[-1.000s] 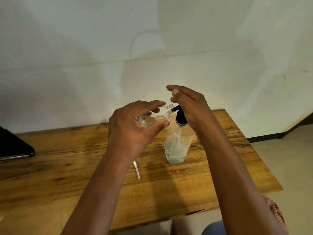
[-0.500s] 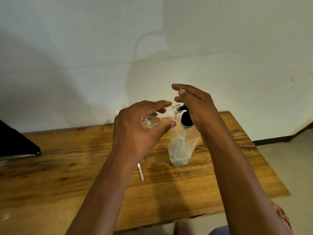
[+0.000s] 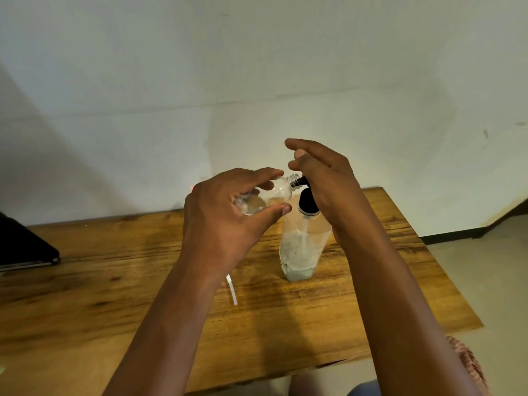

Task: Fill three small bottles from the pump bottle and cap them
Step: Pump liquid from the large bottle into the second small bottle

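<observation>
Hands [image 3: 225, 218] unmoved; small bottle [image 3: 267, 195] still at nozzle [image 3: 300, 181].

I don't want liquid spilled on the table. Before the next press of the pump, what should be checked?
1. Small bottle gripped by left hand: ok, fingers and thumb curl round it.
2. Bottle mouth meets pump nozzle: ok, the nozzle tip sits at the neck.
3. Right hand on the pump head: ok, it covers the head.
4. Pump bottle upright on table: ok.
5. Room left in the small bottle: ok, liquid only at its lower end.
6. Cap within reach: cannot tell, none in view.
</observation>
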